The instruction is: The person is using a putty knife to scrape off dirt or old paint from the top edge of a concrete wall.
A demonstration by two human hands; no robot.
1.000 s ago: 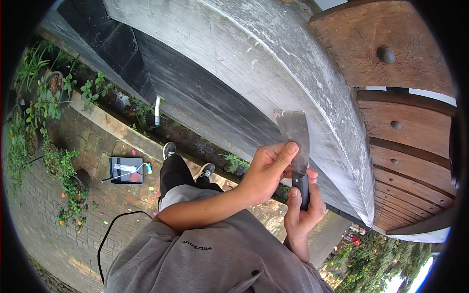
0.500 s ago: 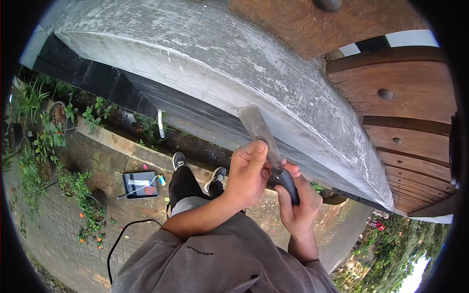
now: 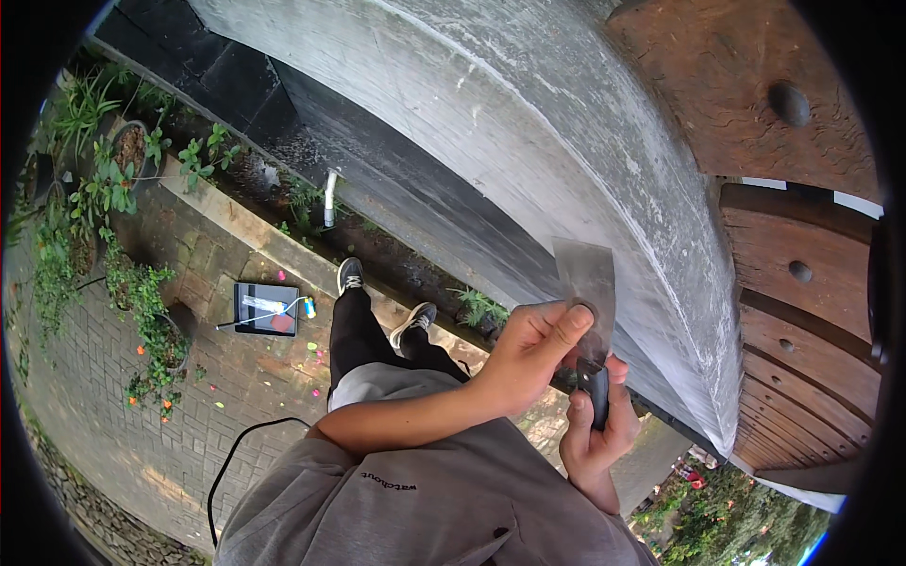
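Note:
Both of my hands are closed on a scraper (image 3: 587, 274) with a wide metal blade and a black handle. With thumb pressed flat on the blade, my left hand (image 3: 536, 351) grips its lower part. My right hand (image 3: 604, 429) is wrapped round the handle. The blade points away from me, its edge over the pale side face of the concrete ledge (image 3: 444, 123). I cannot tell whether the edge touches the concrete. White scuffs and patches mark the ledge.
Brown wooden slats (image 3: 802, 255) with round holes line the right. Down on the paving lies a black tray (image 3: 247, 321) holding a small roller (image 3: 310, 307). A white pipe (image 3: 329, 198) stands in the planting strip. Potted plants (image 3: 142, 311) are at left; a black cable (image 3: 236, 439) hangs beside me.
Both hands and the scraper have shifted right along the ledge, and the blade now stands more upright. My view has turned, so the ledge runs more steeply across it.

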